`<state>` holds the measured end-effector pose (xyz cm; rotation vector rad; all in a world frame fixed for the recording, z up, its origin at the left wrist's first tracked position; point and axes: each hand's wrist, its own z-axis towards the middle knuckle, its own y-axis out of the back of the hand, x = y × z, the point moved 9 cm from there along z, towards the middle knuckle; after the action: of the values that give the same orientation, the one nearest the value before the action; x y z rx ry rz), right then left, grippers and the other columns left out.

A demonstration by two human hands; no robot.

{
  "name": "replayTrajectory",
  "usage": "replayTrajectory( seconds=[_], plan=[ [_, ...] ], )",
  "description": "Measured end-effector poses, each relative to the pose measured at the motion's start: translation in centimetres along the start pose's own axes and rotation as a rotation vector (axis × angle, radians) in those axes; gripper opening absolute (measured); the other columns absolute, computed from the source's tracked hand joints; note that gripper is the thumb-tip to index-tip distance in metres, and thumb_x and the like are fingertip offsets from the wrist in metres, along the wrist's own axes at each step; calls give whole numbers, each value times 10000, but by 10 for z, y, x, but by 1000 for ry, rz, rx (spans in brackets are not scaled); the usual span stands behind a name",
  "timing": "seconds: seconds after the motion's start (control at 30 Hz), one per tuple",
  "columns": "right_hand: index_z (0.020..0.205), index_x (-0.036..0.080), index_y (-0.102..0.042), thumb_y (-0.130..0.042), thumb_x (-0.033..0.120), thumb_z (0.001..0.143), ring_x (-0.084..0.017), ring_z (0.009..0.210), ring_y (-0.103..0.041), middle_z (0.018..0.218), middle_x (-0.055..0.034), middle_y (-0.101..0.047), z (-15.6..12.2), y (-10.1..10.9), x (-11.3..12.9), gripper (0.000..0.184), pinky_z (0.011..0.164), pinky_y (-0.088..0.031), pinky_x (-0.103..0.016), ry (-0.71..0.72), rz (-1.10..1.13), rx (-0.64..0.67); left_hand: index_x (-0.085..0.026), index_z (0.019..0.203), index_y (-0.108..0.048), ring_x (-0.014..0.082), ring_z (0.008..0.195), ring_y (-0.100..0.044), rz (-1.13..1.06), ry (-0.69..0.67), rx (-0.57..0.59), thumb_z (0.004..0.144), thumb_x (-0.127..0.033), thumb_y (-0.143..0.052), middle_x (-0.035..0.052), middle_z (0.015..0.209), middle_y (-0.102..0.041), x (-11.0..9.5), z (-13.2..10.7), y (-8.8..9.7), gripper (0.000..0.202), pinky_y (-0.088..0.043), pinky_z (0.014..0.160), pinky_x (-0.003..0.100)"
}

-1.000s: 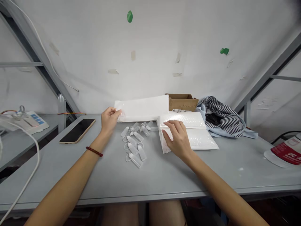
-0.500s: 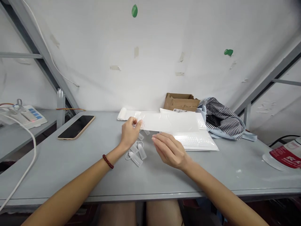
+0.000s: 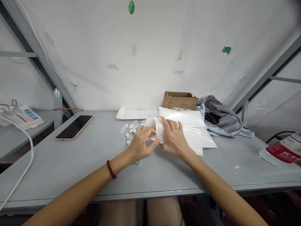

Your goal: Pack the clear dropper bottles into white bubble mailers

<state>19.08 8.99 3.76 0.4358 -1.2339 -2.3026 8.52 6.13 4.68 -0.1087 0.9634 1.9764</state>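
Note:
A white bubble mailer (image 3: 194,142) lies under and to the right of my right hand (image 3: 173,135), whose curled fingers and thumb grip its left end. That end is folded up into a white flap (image 3: 159,126) between my hands. My left hand (image 3: 144,140) has its fingers bent around the flap's lower edge, with the thumb on the near side. A translucent piece of film (image 3: 149,121) shows just behind my left fingers. Several small translucent plastic tags with loops (image 3: 129,137) lie on the table beside and partly beneath my left hand.
More white bubble mailers (image 3: 191,117) are stacked behind my right hand. A long white packet (image 3: 138,114) lies at the back, near a cardboard box (image 3: 180,101) and striped cloth (image 3: 219,117). On the left is a phone (image 3: 74,127); a red-labelled container (image 3: 283,152) stands far right.
The long translucent strip that stretched right from my left hand is no longer spread out. My left hand has moved right and down, and both hands now meet at the bubble mailer's end.

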Motion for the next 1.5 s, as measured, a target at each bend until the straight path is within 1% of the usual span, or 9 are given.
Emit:
replayTrajectory(
  seconds=[0.17, 0.37, 0.57, 0.63, 0.8, 0.97, 1.13, 1.23, 1.5],
  plan=[
    [1376, 74, -323, -542, 196, 641, -305, 980, -494, 1062, -163, -574, 4, 8, -5, 776, 907, -349, -467, 28, -27, -73, -195, 981, -565, 218, 944, -595, 18, -49, 304, 907, -425, -448, 65, 981, -674, -1, 3, -11, 269, -256, 1034, 435],
    [1156, 131, -542, -518, 119, 698, -255, 882, -538, 966, -110, -641, 6, 5, -10, 459, 776, -355, -355, 53, -5, -38, -197, 775, -610, 180, 740, -601, -51, 236, 40, 833, -331, -518, 21, 736, -669, 38, 21, 39, 173, -419, 788, 325],
    [1104, 147, -571, -520, 96, 700, -251, 914, -565, 984, -92, -662, 6, 4, -19, 410, 771, -361, -344, -15, 84, 21, -230, 825, -694, 178, 821, -594, -133, 308, 804, 707, -232, -590, 13, 889, -688, 56, -5, -1, 158, -424, 675, 252],
    [1096, 151, -571, -522, 96, 698, -253, 916, -565, 989, -97, -656, 6, 3, -20, 405, 768, -363, -346, -26, 92, 28, -231, 881, -710, 195, 854, -597, -59, 287, 886, 682, -201, -581, 31, 935, -681, 60, -16, -11, 239, -428, 683, 255],
    [1142, 154, -536, -524, 118, 711, -264, 934, -550, 1039, -118, -636, 5, 0, -19, 433, 787, -362, -364, -20, 77, 14, -216, 880, -729, 194, 774, -591, 5, 282, 833, 668, -219, -593, 40, 872, -676, 62, -18, -21, 252, -416, 639, 257],
    [1202, 144, -494, -517, 131, 742, -280, 968, -526, 1064, -127, -615, 5, -3, -21, 461, 820, -348, -388, -39, 35, 33, -253, 826, -747, 156, 705, -529, -239, 312, 847, 695, -321, -663, 12, 799, -670, 48, -6, 0, 170, -390, 599, 241],
    [1240, 150, -458, -526, 105, 714, -282, 992, -501, 1084, -131, -592, 4, -3, -15, 531, 830, -337, -391, -6, 16, 39, -258, 861, -761, 134, 593, -475, -347, 470, 578, 720, -368, -645, 27, 729, -646, 65, 11, 30, 213, -347, 491, 238],
    [1237, 138, -457, -532, 112, 699, -279, 977, -490, 1075, -131, -584, 3, -6, -7, 544, 834, -329, -393, 15, 10, 61, -231, 790, -768, 109, 499, -386, -299, 509, 568, 707, -360, -647, 9, 596, -568, 72, 7, 24, 195, -265, 424, 230],
    [1241, 119, -455, -550, 124, 668, -270, 962, -482, 1037, -123, -560, -2, -14, 19, 580, 800, -365, -368, 97, 128, 142, -191, 517, -615, 119, 543, -455, -145, 183, 431, 730, -145, -457, -9, 543, -547, 18, 14, 0, 269, -340, 535, 253]
  ],
)
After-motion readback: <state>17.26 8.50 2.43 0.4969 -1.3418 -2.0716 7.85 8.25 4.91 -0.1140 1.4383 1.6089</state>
